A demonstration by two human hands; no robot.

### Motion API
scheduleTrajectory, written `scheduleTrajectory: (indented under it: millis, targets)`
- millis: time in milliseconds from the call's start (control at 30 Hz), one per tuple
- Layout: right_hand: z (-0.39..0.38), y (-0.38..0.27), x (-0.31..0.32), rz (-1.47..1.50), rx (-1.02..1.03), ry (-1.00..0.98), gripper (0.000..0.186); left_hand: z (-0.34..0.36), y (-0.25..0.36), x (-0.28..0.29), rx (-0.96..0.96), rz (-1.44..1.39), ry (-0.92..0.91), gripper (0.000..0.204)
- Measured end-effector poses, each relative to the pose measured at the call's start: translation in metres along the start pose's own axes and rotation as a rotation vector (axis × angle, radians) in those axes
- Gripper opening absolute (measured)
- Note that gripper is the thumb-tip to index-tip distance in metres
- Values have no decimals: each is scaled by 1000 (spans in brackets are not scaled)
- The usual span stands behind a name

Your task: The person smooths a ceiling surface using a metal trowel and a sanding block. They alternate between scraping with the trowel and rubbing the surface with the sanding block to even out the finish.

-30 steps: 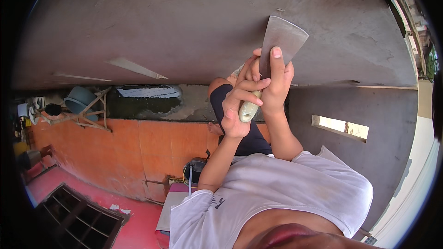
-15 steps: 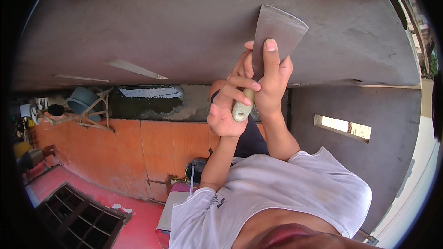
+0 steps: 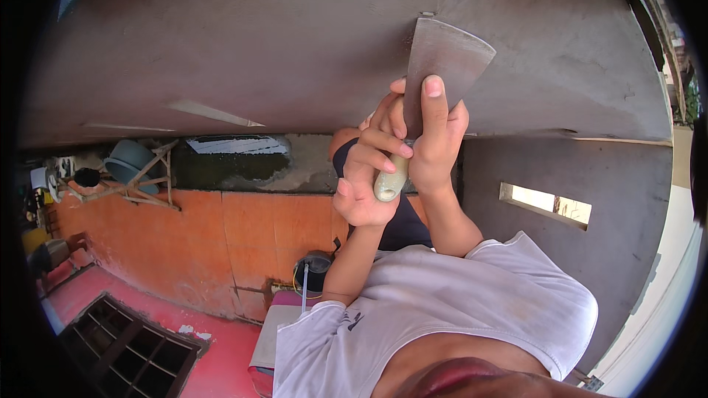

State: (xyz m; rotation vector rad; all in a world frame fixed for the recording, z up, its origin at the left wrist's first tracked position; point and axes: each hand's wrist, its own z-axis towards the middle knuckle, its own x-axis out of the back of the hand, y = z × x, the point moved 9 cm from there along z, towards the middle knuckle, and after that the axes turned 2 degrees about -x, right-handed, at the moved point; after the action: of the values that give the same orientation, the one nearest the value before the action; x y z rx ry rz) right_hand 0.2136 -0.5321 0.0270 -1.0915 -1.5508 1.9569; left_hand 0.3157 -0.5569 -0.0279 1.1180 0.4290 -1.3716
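Both of my hands grip one putty knife [image 3: 453, 55] against a grey plastered wall [image 3: 280, 29]. Its broad metal blade points up, its edge at or very near the plaster; actual contact is hard to make out. My right hand [image 3: 439, 140] is closed round the neck, with the thumb pressed flat along the blade. Wrapped about the pale handle [image 3: 391, 183] are the fingers of my left hand [image 3: 365, 188], and the handle's rounded end sticks out between the two hands. A small mark [image 3: 427, 14] shows on the plaster just beyond the blade's corner.
At right, a grey side wall [image 3: 487, 210] has a narrow slot opening [image 3: 549, 205]. Orange floor tiles [image 3: 184, 243] lie below at left. Beyond them stand a wooden frame [image 3: 144, 184], a grey-blue basin [image 3: 133, 158], a pink wall [image 3: 221, 354] and a dark grilled window [image 3: 133, 350].
The putty knife and both hands have shifted slightly down the picture, away from the top. A small mark on the plaster now shows by the blade's corner. The grip looks the same.
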Motion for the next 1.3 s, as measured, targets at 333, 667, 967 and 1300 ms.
scheduleTrajectory:
  millis: [333,667,967,1300]
  targets:
    - [-1,1,6,-8,-11,-18,46,-9,-9,1,-30,-2,75,60]
    - [2,-3,-12,44,38,-38,47,9,11,0,-79,-111,80,60]
    - [11,-29,-22,94,75,-62,48,23,12,-19,29,-93,-140,60]
    - [9,-18,-14,70,74,-44,45,15,1,-10,11,-200,-50,68]
